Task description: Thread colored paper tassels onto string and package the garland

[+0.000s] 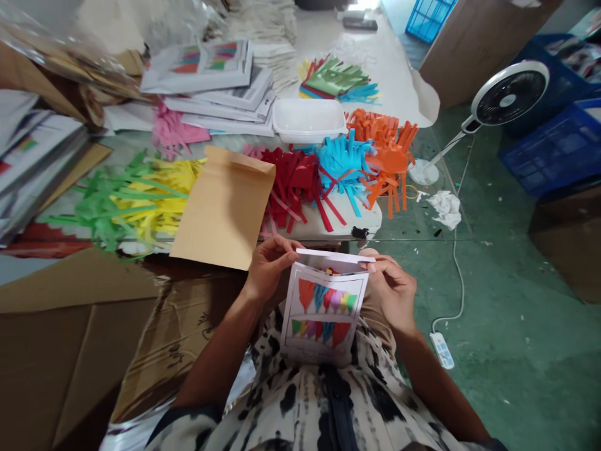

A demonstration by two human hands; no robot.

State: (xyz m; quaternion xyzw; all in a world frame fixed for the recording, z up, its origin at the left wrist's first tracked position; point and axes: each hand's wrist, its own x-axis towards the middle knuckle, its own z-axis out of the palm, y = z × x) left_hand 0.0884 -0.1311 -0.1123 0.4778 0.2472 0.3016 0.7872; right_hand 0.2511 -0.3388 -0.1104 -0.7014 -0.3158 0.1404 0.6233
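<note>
I hold a white paper packet [323, 313] printed with coloured shapes upright over my lap. My left hand [270, 266] pinches its top left corner near the open flap. My right hand [392, 288] grips its top right edge, fingers closed on the paper. Coloured paper strips peek out of the packet's open top. Just beyond my hands a brown envelope [225, 207] lies on the table edge.
Piles of cut paper strips cover the table: green and yellow [136, 200], red [293, 185], blue [342, 163], orange [387, 150]. A white plastic tub [310, 119] and stacked printed packets [211, 81] sit behind. Cardboard [70, 326] lies at left; a fan [509, 94] and blue crates stand at right.
</note>
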